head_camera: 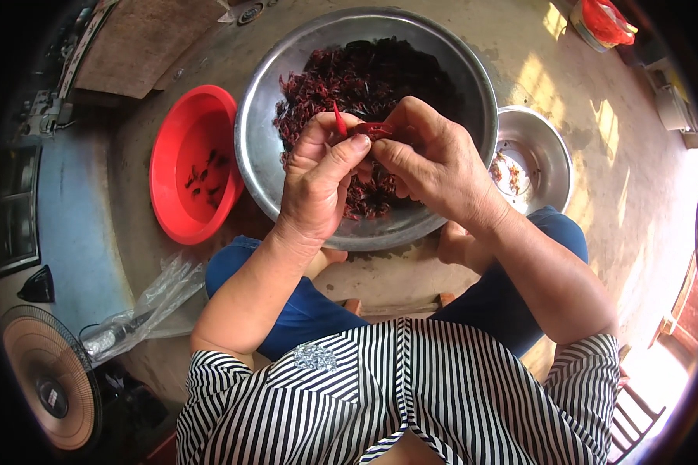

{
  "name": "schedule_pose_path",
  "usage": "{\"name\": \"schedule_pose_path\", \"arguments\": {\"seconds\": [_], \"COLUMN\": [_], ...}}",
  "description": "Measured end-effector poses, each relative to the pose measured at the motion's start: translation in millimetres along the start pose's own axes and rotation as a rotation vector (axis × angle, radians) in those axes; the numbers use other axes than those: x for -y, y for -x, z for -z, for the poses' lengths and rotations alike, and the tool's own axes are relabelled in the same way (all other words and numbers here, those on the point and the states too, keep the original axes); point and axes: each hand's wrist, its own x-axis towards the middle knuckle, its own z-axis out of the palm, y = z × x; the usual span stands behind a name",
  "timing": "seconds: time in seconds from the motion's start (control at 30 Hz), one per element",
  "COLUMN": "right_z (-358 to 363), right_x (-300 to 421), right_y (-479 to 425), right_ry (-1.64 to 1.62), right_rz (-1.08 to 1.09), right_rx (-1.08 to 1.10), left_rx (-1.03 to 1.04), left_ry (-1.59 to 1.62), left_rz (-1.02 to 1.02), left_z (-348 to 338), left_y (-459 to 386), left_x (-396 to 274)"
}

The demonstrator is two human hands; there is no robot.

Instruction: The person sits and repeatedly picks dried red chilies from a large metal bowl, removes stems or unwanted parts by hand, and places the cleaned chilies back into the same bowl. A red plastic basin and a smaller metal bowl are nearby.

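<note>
Over the large metal basin (256,145), my left hand (320,174) and my right hand (448,165) meet, thumbs close together. Both grip a small red crayfish (373,129) between thumbs and fingers; a pointed red part, apparently a claw, sticks up beside the left fingers. Fingers hide some of its body. Below them, a heap of dark red crayfish (360,75) lies in the basin. To its left, a red plastic basin (168,163) holds several small dark pieces. On the right, a smaller metal bowl (549,157) has pale and orange bits in its bottom.
My knees and bare feet flank the large basin's near side. A clear plastic bag (163,296) and a round fan (52,378) are at lower left. A wooden board (145,46) is at upper left, and a container with red plastic (602,23) stands at upper right.
</note>
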Motion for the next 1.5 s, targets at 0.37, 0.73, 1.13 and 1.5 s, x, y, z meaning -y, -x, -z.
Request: {"name": "schedule_pose_path", "arguments": {"seconds": [0.37, 0.73, 1.13, 1.5], "right_z": [8, 9, 12, 6], "right_x": [-2, -1, 2, -5], "right_y": [1, 1, 1, 4], "right_ry": [-0.232, 0.288, 0.413, 0.291], "right_rz": [-0.033, 0.209, 0.216, 0.33], "right_rx": [0.068, 0.008, -0.007, -0.074], "left_rx": [0.033, 0.079, 0.14, 0.137], "left_ry": [-0.03, -0.164, -0.579, -0.716], "left_rz": [-0.095, -0.146, -0.403, -0.537], "left_z": [-9, -7, -7, -11], "left_y": [2, 2, 7, 7], "left_x": [2, 4, 1, -4]}}
